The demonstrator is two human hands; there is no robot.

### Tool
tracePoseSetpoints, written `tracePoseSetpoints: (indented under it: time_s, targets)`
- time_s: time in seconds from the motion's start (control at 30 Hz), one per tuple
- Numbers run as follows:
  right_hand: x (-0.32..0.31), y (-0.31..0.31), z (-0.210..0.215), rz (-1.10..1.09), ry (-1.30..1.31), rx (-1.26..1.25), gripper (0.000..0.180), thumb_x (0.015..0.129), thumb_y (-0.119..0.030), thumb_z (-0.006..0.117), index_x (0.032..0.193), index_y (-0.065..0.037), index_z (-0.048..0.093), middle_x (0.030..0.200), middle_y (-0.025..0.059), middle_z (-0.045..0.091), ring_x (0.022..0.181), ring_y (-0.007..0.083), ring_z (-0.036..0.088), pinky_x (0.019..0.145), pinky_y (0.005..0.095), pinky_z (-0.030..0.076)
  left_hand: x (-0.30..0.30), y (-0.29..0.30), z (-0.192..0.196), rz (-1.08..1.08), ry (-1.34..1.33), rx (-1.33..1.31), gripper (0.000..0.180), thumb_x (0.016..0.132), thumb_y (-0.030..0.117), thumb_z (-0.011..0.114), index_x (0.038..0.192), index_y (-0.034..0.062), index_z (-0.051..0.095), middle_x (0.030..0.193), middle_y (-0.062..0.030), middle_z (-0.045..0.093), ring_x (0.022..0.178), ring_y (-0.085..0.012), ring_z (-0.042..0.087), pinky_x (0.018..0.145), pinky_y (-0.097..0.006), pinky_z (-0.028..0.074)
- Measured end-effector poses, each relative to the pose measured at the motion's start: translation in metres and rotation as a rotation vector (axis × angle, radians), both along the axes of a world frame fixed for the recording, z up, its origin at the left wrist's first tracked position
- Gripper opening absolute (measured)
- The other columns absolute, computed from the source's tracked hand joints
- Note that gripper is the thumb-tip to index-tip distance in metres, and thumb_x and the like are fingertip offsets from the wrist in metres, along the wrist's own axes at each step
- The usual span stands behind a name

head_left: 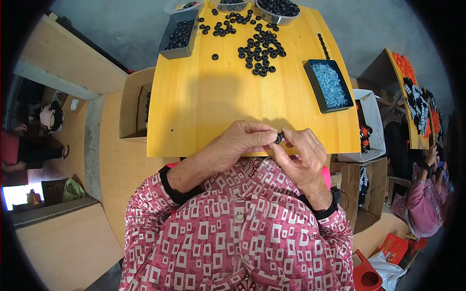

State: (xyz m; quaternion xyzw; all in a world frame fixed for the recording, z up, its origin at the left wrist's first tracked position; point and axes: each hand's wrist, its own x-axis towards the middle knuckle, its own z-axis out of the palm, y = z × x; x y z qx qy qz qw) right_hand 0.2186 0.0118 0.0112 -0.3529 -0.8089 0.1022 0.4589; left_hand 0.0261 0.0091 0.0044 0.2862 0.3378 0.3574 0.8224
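Near the front edge of the yellow table (204,104), my two hands meet over a small black wheel-like ring (278,138). Thumb and fingers of my left hand (245,138) pinch it from one side. My right hand (306,157) closes on its other side; whether it also pinches a second small dark part there is too small to tell. Many similar black rings (262,48) lie loose toward the far side of the table. One ring (215,56) rests apart from the others.
A grey tray (175,53) and clear bowl (284,20) of black rings stand at the back. At right are a black tray (335,110) of light-blue pieces and a knobbly black strip (323,47). Boxes (131,106) flank the table. Another person (424,199) sits far right.
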Motion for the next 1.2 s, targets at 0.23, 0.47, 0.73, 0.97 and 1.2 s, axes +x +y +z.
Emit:
tracePoseSetpoints:
  time_s: [0.23,0.47,0.73,0.97,1.2]
  targets:
    - [0.000,0.003,0.005,0.033,-0.052,0.035,0.031,0.069,-0.004,0.081,0.095,0.002,0.065,0.075,0.0086,0.061,0.064,0.0219,0.059,0.057,0.0323,0.048,-0.002,0.003,-0.009,-0.004,0.002,0.145,0.017,0.091,0.017,0.068,0.102,0.0045,0.069,0.098,-0.0009,0.066,0.093,-0.0096,0.060,0.088,-0.026,0.048]
    - [0.005,0.003,0.010,0.057,-0.158,0.027,0.037,0.071,-0.013,0.082,0.100,0.002,0.065,0.076,0.0087,0.059,0.066,0.0223,0.058,0.061,0.0333,0.049,0.000,-0.001,0.000,0.049,0.262,0.286,0.015,0.089,0.014,0.068,0.099,0.0023,0.071,0.093,-0.0017,0.067,0.090,-0.0093,0.059,0.086,-0.025,0.046]
    - [0.015,0.007,0.016,0.133,-0.287,0.056,0.039,0.072,-0.018,0.080,0.099,0.004,0.064,0.076,0.0094,0.057,0.070,0.0242,0.059,0.063,0.0348,0.050,0.003,-0.004,-0.005,0.028,0.251,0.240,0.020,0.089,0.013,0.069,0.104,0.0004,0.070,0.094,-0.0010,0.067,0.088,-0.0084,0.059,0.084,-0.023,0.048]
    - [0.014,0.003,0.014,0.142,-0.395,0.067,0.032,0.074,-0.019,0.078,0.093,0.002,0.063,0.074,0.0081,0.055,0.067,0.0232,0.056,0.062,0.0346,0.050,-0.005,-0.004,-0.001,-0.036,0.298,0.187,0.023,0.087,0.011,0.071,0.106,-0.0005,0.069,0.094,-0.0002,0.067,0.085,-0.0065,0.059,0.078,-0.021,0.049]
    - [0.013,0.001,0.008,0.115,-0.417,0.086,0.033,0.074,-0.021,0.078,0.092,0.002,0.062,0.071,0.0069,0.052,0.065,0.0219,0.055,0.059,0.0334,0.049,0.004,-0.010,-0.008,0.041,0.290,0.214,0.026,0.087,0.011,0.070,0.107,-0.0041,0.068,0.095,-0.0053,0.068,0.085,-0.0084,0.060,0.076,-0.022,0.050]
